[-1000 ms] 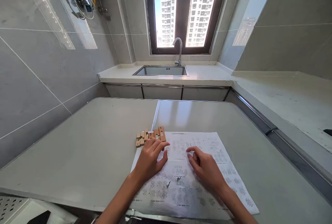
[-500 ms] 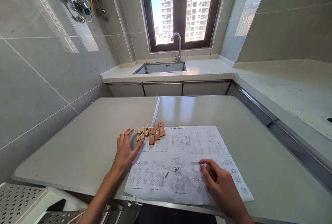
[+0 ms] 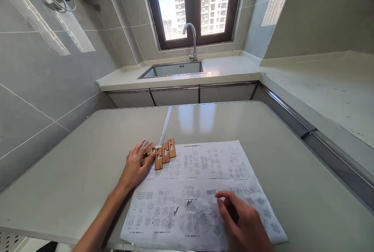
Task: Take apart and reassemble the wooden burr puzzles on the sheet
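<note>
Left hand (image 3: pixel 136 166): bent around small tan wooden blocks (image 3: pixel 147 153), partly hiding them; I can't tell if it squeezes.
Right hand (image 3: pixel 241 215): over the big white printed paper sheet (image 3: pixel 181 184), thumb and pointing finger a little apart, nothing seen between them.
Flat brown wooden pieces with slots (image 3: pixel 165 159): in a stair row, just right of the left hand.
Good way: touch the blocks softly and keep them flat, so the row beside doesn't get bumped.

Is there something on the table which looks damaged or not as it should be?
Yes, the printed sheet: near its lower middle, two dark, ragged patches stand out among the rows of small drawings. They may be tears or stains; I cannot tell which.
</note>
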### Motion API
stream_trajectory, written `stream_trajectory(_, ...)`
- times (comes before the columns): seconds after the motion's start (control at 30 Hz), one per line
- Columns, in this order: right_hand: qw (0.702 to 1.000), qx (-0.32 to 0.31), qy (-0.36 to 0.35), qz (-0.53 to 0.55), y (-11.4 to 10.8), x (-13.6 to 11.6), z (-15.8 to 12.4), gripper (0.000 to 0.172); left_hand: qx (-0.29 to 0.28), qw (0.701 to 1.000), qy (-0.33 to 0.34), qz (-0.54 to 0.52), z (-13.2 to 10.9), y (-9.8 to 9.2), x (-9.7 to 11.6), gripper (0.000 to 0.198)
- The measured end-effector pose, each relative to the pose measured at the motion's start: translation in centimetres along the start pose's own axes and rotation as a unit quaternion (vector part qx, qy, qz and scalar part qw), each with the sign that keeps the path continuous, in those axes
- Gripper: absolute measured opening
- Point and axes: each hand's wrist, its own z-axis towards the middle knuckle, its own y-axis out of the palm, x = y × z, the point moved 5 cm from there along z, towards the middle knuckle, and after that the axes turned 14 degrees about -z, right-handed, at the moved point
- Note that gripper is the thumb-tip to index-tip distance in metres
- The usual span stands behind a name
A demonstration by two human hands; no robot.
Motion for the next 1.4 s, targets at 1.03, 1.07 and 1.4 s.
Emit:
stream_trajectory(1.03,0.996,-0.058,0.046,0.045,-0.4,-0.1,0.6,0.037,0.017,0.999,0.045,0.015,2.1,0.3,-0.6,0.062)
stream_trajectory(1.07,0.996,-0.058,0.05,0.048,-0.5,0.0,0.6,0.037,0.022,0.999,0.043,0.018,2.0,0.3,-0.6,0.063)
stream_trajectory(1.4,0.993,-0.061,0.062,0.076,-0.8,-0.4,0.5,0.04,0.095,0.995,-0.014,-0.019,1.5,-0.9,-0.8,0.07)
